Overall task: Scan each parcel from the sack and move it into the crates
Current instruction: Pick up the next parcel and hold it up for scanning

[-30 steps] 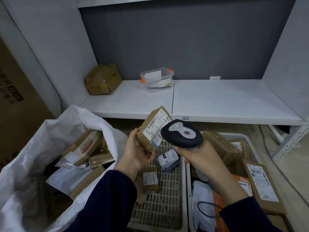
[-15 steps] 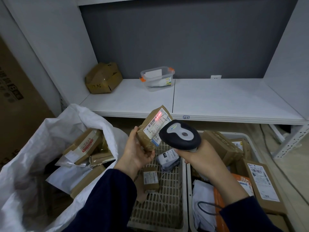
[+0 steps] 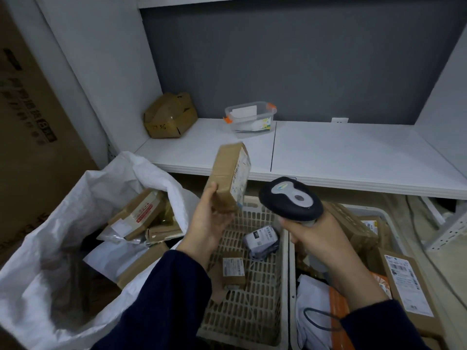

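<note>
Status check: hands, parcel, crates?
Left hand holds brown parcel above left crate. Right hand grips scanner, no beam showing. Crate floor partly bare; nothing blocks the drop.

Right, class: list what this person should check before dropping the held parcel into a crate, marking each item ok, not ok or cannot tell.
1. Left hand grips the brown parcel: ok.
2. Right hand holds the barcode scanner: ok.
3. Scan registered: cannot tell; no red beam shows on the label.
4. Room in the left crate: ok, bare lattice floor shows.
5. Dark cable clear of the left crate: ok, it loops in the right crate.
</note>
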